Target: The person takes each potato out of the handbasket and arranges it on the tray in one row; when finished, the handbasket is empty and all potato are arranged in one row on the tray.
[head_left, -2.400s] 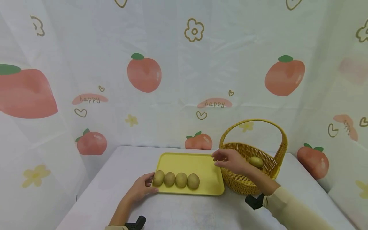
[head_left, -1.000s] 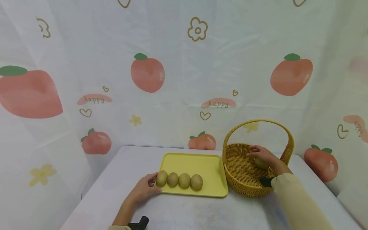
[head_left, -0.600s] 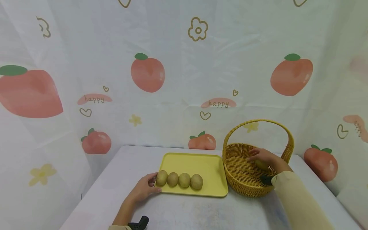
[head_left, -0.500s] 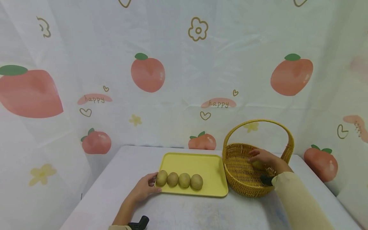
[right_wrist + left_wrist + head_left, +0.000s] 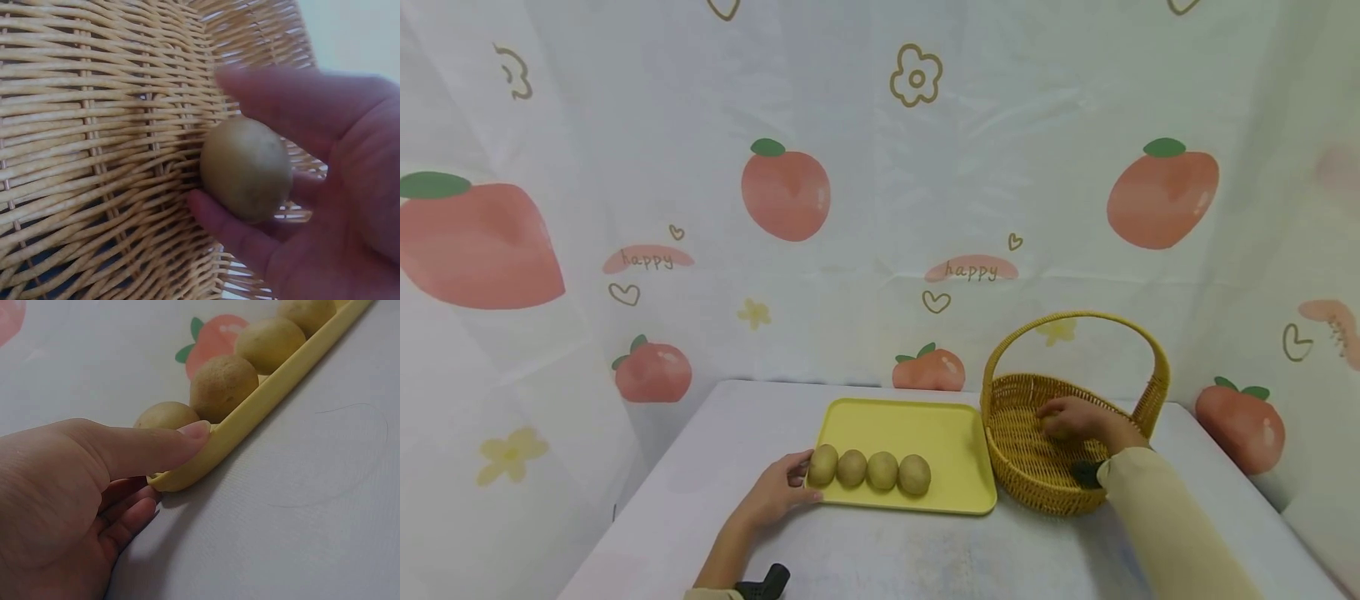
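Observation:
In the head view my left hand (image 5: 775,490) holds the near left corner of a yellow tray (image 5: 887,421). The left wrist view shows its thumb (image 5: 169,445) on the tray's rim and its fingers below, at the corner. A row of several potatoes (image 5: 882,471) lies along the tray's near side. My right hand (image 5: 1078,419) is inside a wicker basket (image 5: 1037,496), around a single potato (image 5: 247,169). In the right wrist view, thumb and fingers curl around this potato beside the woven wall; the far side of the grip is hidden.
The basket's tall arched handle (image 5: 1075,315) stands over the right hand. The tray sits against the basket's left side on a white-covered table (image 5: 880,554). A printed fruit curtain (image 5: 850,317) closes off the back and sides.
My right hand moved from over the tray rightward into the basket, then lower around the potato, which has shifted slightly left. The left hand stays at the tray's corner.

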